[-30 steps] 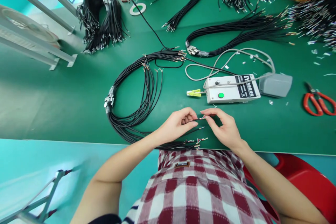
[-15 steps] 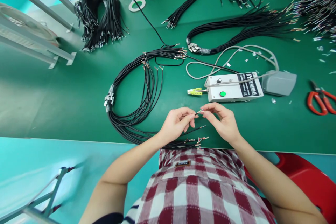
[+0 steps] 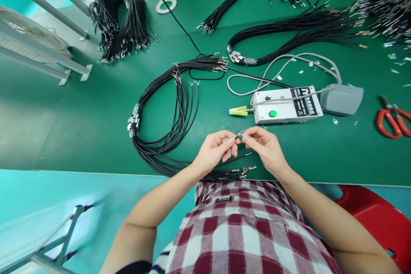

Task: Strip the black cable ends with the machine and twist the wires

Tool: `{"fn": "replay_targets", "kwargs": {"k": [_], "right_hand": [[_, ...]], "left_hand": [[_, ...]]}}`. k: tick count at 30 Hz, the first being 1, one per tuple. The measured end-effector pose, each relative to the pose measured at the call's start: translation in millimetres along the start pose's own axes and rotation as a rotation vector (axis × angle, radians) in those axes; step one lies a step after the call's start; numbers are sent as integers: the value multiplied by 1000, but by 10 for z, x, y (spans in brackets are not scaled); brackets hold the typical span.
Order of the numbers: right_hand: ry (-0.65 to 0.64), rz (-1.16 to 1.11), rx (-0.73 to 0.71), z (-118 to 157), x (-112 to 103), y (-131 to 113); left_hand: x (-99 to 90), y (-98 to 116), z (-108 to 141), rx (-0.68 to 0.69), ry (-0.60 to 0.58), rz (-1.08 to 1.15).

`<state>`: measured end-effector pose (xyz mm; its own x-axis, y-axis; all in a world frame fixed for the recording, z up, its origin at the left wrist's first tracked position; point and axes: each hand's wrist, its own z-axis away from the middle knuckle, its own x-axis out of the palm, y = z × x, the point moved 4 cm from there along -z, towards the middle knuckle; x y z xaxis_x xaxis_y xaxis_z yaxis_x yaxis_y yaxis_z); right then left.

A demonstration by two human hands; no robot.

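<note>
And here we are, close in on the fingers! The left hand [image 3: 215, 149] pinches a black multi-core cable [image 3: 237, 137] near its stripped end, thumb against fingers, while the right hand [image 3: 265, 147] has its fingertips gathered at the thin inner wires [image 3: 243, 134]. The hands sit just beside each other; whether fingertips touch, I can't tell. That cable end is right between them, above the green tabletop [image 3: 80, 128], in front of the white control box.

I'd call this the separating stage, singling out fine cores. The next move, in my judgement, calls for a firm left pinch and a delicate right one, as such thin strands could easily slip or bend.

Just beyond, that white control box [image 3: 279, 107] with its green button [image 3: 272, 113]! Its black label [image 3: 304, 102] shouts "JY" in big letters, with Chinese characters following; the smaller lines are a blur. A yellow clip [image 3: 238, 111] at its end shows nothing readable from here. And nearer the body, the checked apron [image 3: 237, 231] carries a little patch [image 3: 224, 199], its lettering too small to make out.
</note>
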<state>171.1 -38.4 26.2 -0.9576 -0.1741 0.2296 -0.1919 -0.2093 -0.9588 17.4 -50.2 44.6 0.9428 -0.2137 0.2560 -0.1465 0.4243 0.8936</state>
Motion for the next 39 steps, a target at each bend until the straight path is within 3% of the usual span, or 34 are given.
{"fn": "replay_targets", "kwargs": {"k": [8, 13, 18, 23, 30, 33, 37, 39], "right_hand": [[58, -21, 60, -26, 115, 28], [27, -2, 92, -19, 118, 81], [97, 166, -39, 44, 70, 50], [116, 186, -26, 70, 51, 90], [64, 276, -99, 63, 35, 87], [54, 328, -124, 52, 33, 100], [58, 396, -148, 41, 28, 127], [64, 416, -149, 38, 8, 137]], "left_hand": [[6, -27, 0, -1, -15, -10], [-8, -88, -4, 3, -36, -18], [44, -102, -26, 124, 48, -76], [92, -132, -72, 205, 126, -55], [51, -255, -122, 111, 193, 136], [16, -252, -85, 186, 242, -64], [17, -196, 17, 447, 296, -575], [26, -197, 33, 512, 293, -687]]}}
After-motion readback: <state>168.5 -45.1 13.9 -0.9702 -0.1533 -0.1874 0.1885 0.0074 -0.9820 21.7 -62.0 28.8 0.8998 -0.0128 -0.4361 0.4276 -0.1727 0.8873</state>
